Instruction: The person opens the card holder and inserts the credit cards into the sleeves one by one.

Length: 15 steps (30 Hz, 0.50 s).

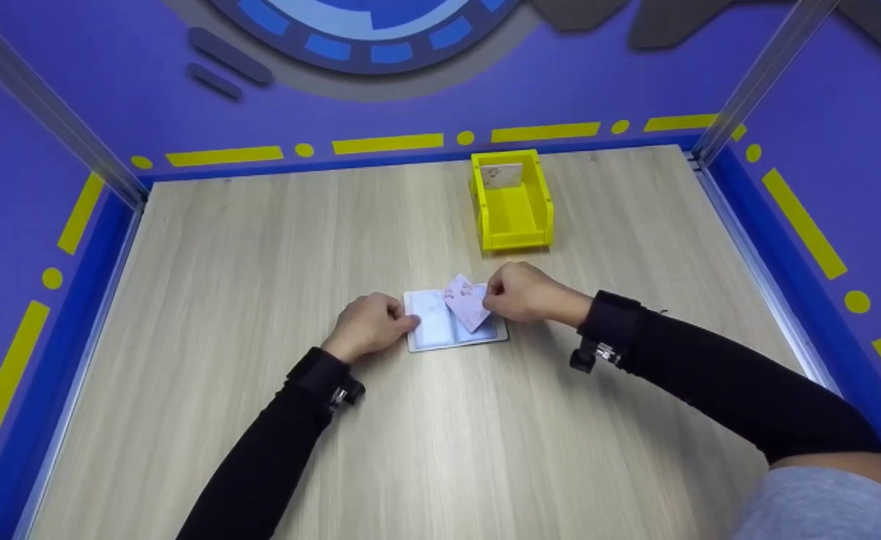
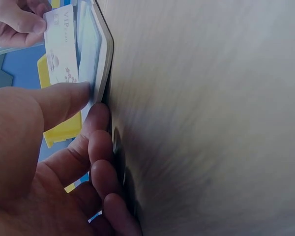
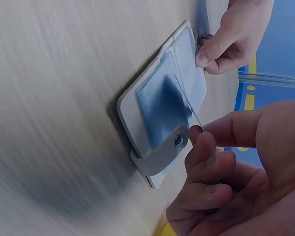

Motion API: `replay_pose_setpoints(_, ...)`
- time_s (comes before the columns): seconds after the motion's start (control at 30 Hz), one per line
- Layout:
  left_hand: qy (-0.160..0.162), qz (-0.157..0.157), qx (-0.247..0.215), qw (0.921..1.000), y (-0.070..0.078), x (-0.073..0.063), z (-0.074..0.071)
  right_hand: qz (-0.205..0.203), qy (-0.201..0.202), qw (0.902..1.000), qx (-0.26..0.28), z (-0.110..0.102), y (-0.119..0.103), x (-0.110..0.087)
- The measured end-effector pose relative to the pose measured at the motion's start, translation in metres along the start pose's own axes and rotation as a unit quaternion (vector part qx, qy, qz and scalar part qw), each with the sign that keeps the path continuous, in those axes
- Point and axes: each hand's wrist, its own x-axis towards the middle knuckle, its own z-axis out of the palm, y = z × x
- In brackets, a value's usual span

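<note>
A card holder (image 1: 431, 324) lies spread open on the table, with clear plastic sleeves on both sides. My left hand (image 1: 368, 324) grips its left edge, thumb on top and fingertips at the underside, as the left wrist view shows. Between thumb and index finger, my right hand (image 1: 521, 291) pinches a pale card (image 1: 464, 302) tilted above the right-hand sleeves. "VIP" and a pinkish flower print show on the card in the left wrist view. A strap with a metal snap (image 3: 178, 141) curls up from the holder's edge near my right fingers.
Beyond my right hand stands a yellow bin (image 1: 517, 241), with another printed card (image 1: 501, 175) leaning against its back wall. Blue-purple panels (image 1: 410, 112) border the wooden table (image 1: 275, 247) at the back and both sides.
</note>
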Motion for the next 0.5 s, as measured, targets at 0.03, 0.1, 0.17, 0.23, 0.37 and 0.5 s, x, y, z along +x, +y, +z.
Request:
replay_pose_setpoints(0.03,0.001,0.001,0.0,1.0,-0.0001,0.0,0.0,-0.001,-0.001,1.0,0.0,-0.0001,-0.0001,0.0)
replay_pose_setpoints(0.1,0.003,0.003,-0.002,1.0,-0.0004,0.0002,-0.0001,-0.002,-0.004,1.0,-0.002,-0.0002,-0.0001,0.0003)
replay_pose_setpoints(0.17,0.005,0.004,-0.002,1.0,-0.0007,0.0002,0.0,0.001,-0.008,1.0,-0.004,0.0001,-0.0001,0.0009)
replay_pose_setpoints(0.23,0.006,0.005,-0.001,1.0,-0.0009,0.0003,0.0002,0.005,-0.013,0.9999,-0.005,0.0011,0.0002,0.002)
replay_pose_setpoints(0.37,0.007,0.006,0.001,1.0,-0.0012,0.0008,0.001,0.01,-0.022,0.9997,-0.006,0.0046,0.0013,0.0046)
replay_pose_setpoints(0.5,0.009,0.006,0.001,0.9999,-0.0018,0.0011,0.0013,0.013,-0.031,0.9994,-0.002,0.0077,0.0002,0.0058)
